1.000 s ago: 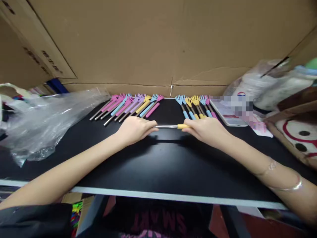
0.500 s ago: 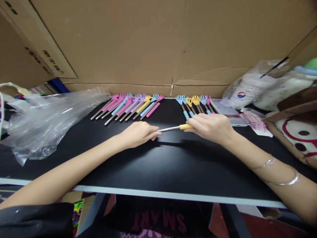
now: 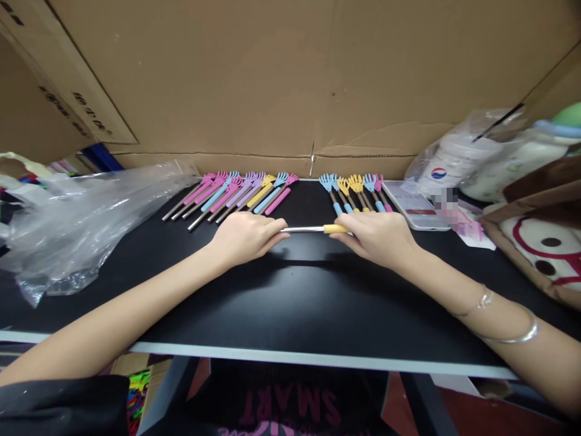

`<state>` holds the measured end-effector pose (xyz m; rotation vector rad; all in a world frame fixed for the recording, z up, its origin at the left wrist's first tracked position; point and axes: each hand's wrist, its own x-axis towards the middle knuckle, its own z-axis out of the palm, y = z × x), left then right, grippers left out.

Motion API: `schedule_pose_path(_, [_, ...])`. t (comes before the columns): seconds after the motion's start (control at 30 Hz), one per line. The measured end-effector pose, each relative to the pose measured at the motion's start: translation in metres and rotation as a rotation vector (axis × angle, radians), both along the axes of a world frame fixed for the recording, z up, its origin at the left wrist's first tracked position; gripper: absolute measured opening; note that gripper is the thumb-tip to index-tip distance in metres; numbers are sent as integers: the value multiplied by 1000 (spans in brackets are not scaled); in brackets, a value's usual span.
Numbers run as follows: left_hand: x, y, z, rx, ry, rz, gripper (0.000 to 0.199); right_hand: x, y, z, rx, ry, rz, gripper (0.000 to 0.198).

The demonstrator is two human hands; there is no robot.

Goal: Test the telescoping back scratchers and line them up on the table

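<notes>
Between my hands a back scratcher [image 3: 305, 229] is held level above the black table, its bare metal rod showing in the middle. My left hand [image 3: 249, 237] is closed around the rod's left end, and whatever lies inside that fist is hidden. Wrapped over the yellow handle grip is my right hand [image 3: 379, 235], which covers most of it. Behind my left hand lies a row of back scratchers [image 3: 236, 197] in pink, blue, purple and yellow, claw heads away from me. A second, smaller group of back scratchers [image 3: 356, 192] lies behind my right hand.
A clear plastic bag [image 3: 86, 224] covers the table's left side. To the right are a phone [image 3: 415, 209], some pink-and-white paper [image 3: 469, 227], a bagged cup [image 3: 447, 169] and a brown bag [image 3: 535, 236] with a cartoon face. A cardboard wall [image 3: 272, 79] stands behind.
Both hands have risen slightly in view, with my left hand shifted a little left. The rod was slightly tilted and is now nearly level. Both hands keep hold of the back scratcher.
</notes>
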<state>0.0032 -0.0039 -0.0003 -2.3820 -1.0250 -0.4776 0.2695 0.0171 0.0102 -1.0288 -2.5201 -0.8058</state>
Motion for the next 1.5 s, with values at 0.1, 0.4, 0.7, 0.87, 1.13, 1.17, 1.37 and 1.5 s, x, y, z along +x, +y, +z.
schedule_pose_path(0.1, [-1,0,2,108,-4,-41,32,-1,0,-3,-77,5,-14,55])
schedule_pose_path(0.4, [-1,0,3,242,0,-80,23,-2,0,-6,-134,-28,-60,48])
schedule_pose_path(0.7, [-2,-4,11,82,50,-34,28,-5,-4,-4,-389,26,-77,38])
schedule_pose_path(0.87, [-2,-5,13,71,81,-53,30,-6,-5,2,-682,24,-67,32])
schedule_pose_path(1.13, [-1,-4,11,129,106,-81,29,-5,-3,-1,-684,17,-59,32])
schedule_pose_path(1.17, [-1,-4,11,118,103,-77,29,-5,-3,-2,-650,6,-65,33])
schedule_pose_path(1.37, [0,-2,7,35,77,-30,37,-6,-6,-2,-472,-129,-185,23])
schedule_pose_path(1.5, [0,0,1,-17,43,-1,40,-7,-7,1,-381,-192,-230,23])
